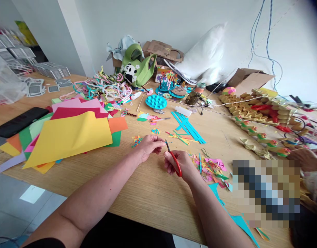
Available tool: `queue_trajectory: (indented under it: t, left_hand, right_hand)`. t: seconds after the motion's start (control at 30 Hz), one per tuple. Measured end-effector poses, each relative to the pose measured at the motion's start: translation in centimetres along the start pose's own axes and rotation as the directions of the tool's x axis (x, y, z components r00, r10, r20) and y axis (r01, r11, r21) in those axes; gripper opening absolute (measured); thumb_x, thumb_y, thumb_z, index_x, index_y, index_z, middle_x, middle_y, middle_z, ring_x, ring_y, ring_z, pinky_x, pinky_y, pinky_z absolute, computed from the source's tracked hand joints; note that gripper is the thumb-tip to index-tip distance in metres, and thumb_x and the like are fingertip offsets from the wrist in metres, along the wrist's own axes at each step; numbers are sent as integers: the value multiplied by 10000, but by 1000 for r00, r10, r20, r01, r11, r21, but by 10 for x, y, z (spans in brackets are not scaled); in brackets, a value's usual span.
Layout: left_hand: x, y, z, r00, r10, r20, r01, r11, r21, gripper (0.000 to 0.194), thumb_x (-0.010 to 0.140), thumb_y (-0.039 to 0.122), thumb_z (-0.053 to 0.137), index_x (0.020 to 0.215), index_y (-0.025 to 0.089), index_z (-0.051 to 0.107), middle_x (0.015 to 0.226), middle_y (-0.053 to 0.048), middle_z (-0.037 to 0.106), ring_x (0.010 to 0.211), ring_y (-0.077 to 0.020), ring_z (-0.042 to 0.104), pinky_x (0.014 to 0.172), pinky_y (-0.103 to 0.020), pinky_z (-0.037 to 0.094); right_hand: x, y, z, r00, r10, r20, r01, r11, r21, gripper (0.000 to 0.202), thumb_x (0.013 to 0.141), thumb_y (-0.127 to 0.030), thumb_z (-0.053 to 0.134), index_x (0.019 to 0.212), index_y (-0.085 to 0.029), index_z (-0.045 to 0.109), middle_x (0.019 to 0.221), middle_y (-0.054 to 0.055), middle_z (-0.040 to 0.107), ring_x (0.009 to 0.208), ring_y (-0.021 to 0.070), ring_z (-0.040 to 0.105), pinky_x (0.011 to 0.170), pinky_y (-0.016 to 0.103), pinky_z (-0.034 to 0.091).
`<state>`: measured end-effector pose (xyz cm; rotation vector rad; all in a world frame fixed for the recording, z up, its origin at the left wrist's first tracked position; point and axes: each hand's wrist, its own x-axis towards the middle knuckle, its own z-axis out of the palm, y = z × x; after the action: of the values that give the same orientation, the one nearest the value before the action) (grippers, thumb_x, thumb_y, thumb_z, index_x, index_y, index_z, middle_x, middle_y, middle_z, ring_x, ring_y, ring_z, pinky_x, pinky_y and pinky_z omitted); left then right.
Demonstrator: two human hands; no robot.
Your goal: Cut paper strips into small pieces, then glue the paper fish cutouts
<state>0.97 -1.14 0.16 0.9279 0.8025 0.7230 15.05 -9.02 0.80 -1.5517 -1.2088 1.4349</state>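
My right hand point(185, 166) is wrapped round a pair of scissors point(178, 166) with red handles, their dark blades pointing up and away. Beside the blade tips, my left hand point(151, 147) is closed in a pinch; what its fingertips hold is too small to make out. Just beyond the hands lie small paper bits point(136, 141), mostly blue, yellow and orange, and thin coloured paper strips point(182, 137). Wider blue paper strips point(190, 129) lie farther back. To the right of my right hand is a heap of colourful paper scraps point(212, 167).
Coloured paper sheets point(75, 137) are stacked at left, beside a black phone-like object point(21, 120). Behind stand a blue scalloped disc point(156, 101), pipe cleaners point(103, 86) and a green panda bag point(139, 65). Egg cartons point(246, 106) and another person's hand point(304, 158) are at right.
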Motion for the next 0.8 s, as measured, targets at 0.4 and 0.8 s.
queue_trajectory:
  t: [0.4, 0.8]
  left_hand:
    - [0, 0, 0, 1000, 28, 4, -28, 999, 22, 95, 637, 162, 679, 695, 124, 614, 531, 39, 556, 462, -54, 501, 469, -183, 366]
    - [0, -1, 0, 1000, 3, -9, -3, 1000, 15, 69, 664, 157, 653, 717, 129, 619, 521, 38, 555, 458, -57, 501, 464, -181, 368]
  right_hand:
    - [0, 3, -1, 1000, -21, 8, 21, 1000, 4, 558, 679, -679, 674, 585, -139, 563, 473, 26, 599, 373, 105, 556, 359, 179, 438]
    - [2, 4, 0, 1000, -9, 3, 9, 1000, 16, 557, 661, -680, 686, 573, -145, 557, 467, 18, 589, 369, 108, 556, 346, 180, 433]
